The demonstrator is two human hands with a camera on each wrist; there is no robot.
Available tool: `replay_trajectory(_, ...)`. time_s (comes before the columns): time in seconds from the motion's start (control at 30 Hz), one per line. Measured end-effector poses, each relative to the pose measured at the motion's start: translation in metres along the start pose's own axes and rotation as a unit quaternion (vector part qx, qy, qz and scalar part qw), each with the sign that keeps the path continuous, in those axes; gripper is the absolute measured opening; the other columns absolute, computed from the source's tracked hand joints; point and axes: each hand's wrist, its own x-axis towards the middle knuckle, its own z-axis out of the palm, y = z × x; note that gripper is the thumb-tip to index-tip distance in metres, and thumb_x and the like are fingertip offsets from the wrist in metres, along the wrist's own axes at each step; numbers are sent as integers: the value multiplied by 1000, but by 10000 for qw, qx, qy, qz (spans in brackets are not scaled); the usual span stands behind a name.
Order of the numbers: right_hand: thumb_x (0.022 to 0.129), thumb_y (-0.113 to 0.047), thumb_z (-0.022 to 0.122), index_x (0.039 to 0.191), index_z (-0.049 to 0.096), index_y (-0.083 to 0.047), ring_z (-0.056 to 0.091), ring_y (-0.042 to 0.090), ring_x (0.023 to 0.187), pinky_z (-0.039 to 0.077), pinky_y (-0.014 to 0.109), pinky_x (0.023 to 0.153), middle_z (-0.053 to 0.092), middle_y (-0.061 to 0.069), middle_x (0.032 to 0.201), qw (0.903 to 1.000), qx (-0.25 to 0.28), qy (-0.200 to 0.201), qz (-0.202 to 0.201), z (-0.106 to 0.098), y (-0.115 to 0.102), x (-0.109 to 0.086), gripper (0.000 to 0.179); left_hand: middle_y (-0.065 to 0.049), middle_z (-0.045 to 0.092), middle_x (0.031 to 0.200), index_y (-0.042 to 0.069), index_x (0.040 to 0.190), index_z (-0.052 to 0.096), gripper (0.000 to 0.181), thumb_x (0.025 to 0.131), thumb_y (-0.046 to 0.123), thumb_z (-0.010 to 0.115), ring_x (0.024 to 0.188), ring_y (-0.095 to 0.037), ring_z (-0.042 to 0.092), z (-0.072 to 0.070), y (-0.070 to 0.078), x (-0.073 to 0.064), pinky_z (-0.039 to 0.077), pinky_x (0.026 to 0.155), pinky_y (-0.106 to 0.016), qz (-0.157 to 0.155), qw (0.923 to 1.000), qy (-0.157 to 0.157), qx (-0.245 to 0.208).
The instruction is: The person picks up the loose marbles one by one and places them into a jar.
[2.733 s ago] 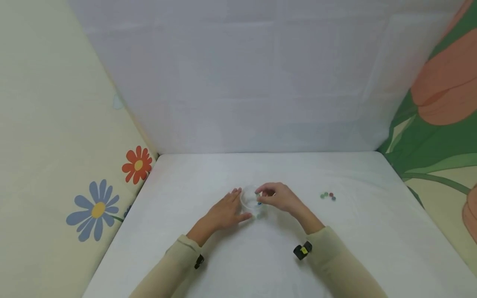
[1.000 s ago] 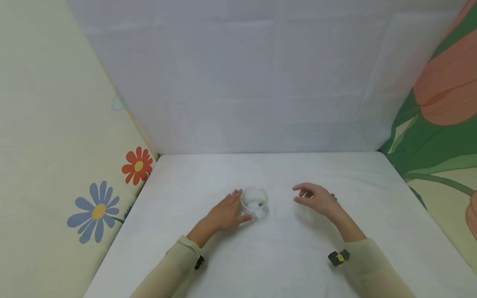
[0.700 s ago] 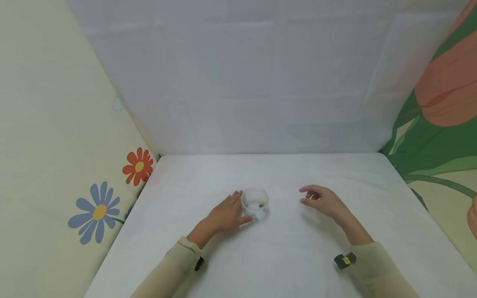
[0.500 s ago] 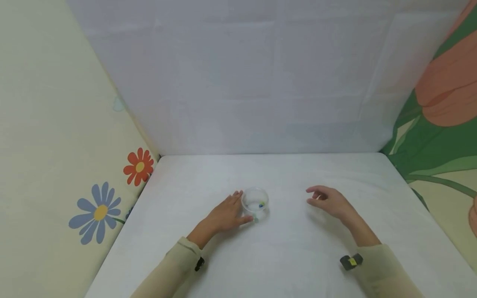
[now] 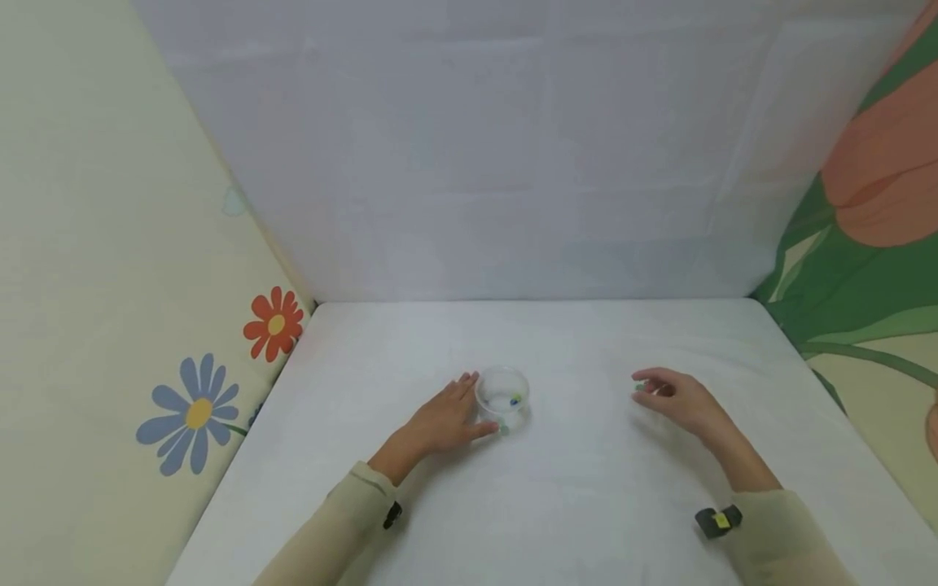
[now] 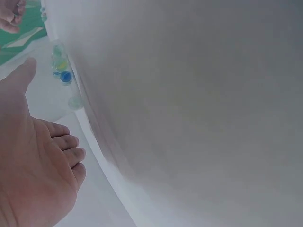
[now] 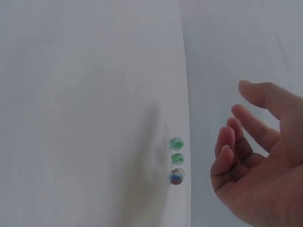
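Observation:
My left hand [image 5: 443, 419] lies with thumb and fingers spread along the left side of a clear round container [image 5: 501, 392], fingers mostly straight. Inside the container are several glass marbles; a blue marble [image 6: 66, 76] and a yellowish one [image 6: 61, 64] stand out in the left wrist view. Over to the right, my right hand [image 5: 681, 399] hovers by a small group of marbles [image 5: 648, 387], its fingers loosely bent and holding nothing. The right wrist view shows two green marbles [image 7: 176, 143] and a red-and-blue one [image 7: 176, 176] on the cloth, apart from the fingers.
A white cloth covers the table [image 5: 572, 488], and a white sheet [image 5: 469, 163] hangs behind it. Flower-patterned panels stand at the left and right sides. Dark wrist cameras [image 5: 718, 521] sit on both cuffs.
My right hand has moved from above the container rightward to the loose marbles. A yellowish marble now shows beside the blue one in the container. The left hand stays in place.

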Motion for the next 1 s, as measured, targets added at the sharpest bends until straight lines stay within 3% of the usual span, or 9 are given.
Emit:
replay_trajectory(0.33,97,-30,68,135,60,-3,58,26,99,49,29,70,62,14,112,9996,90,152,219,-10,18,-3,47,-16,19,168,-3,160,18,99,96,65,53,155,-30,17,-1,0,1,17,128,-42,85,10000,19,-18)
replay_trajectory(1.0,96,-32,69,138,55,2,59,28,99,51,29,71,59,17,112,9984,60,32,569,-20,41,5,55,-16,19,167,-2,160,20,97,97,65,53,155,-30,17,-1,1,2,16,128,-41,52,10000,64,-2)
